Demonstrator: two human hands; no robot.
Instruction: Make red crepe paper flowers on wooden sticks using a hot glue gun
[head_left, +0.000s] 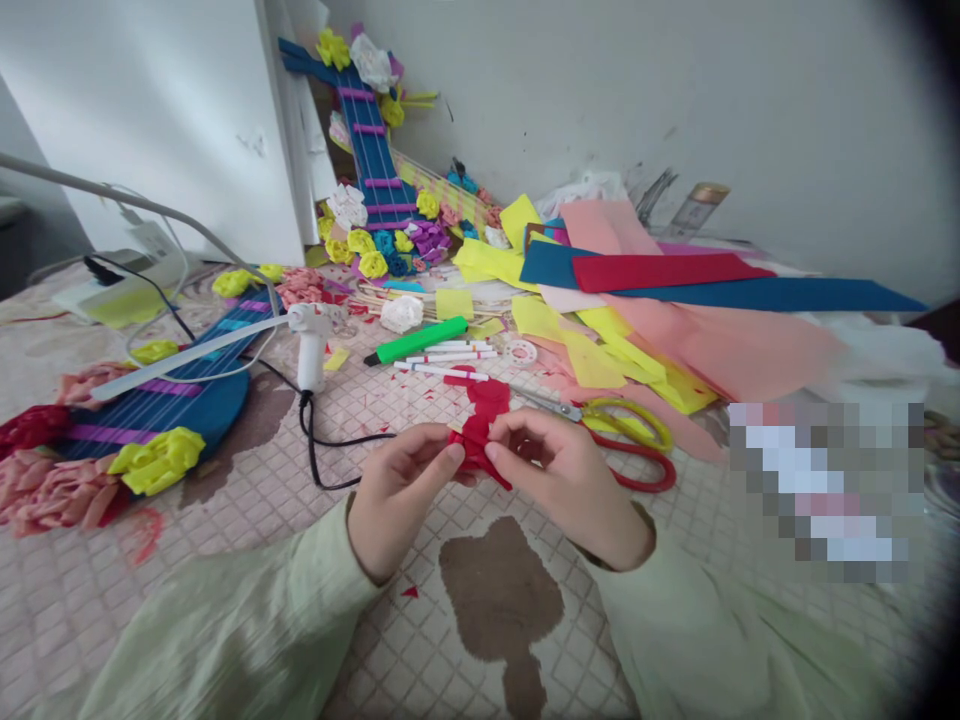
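Note:
Pinched between the fingertips of both hands is a small folded piece of red crepe paper [475, 440]. My left hand [409, 485] is closed on its left side, thumb on top. My right hand [562, 475] grips its right side between thumb and fingers. Fingers partly hide the paper. Just beyond, more red paper pieces [487, 398] lie flat on the patterned tablecloth [315, 560]. Scissors [568, 411], with yellow and red loops in view, rest beside my right hand. A white glue gun [311, 355] stands left of my hands, its black cable trailing toward them.
A green marker [422, 341] and several white pens [450, 356] lie ahead. Strips of yellow, pink, blue and red paper [697, 290] heap at the right. Blue instrument-shaped paper crafts with flowers stand at the back [375, 160] and lie at left [225, 400]. A power strip [112, 280] sits far left.

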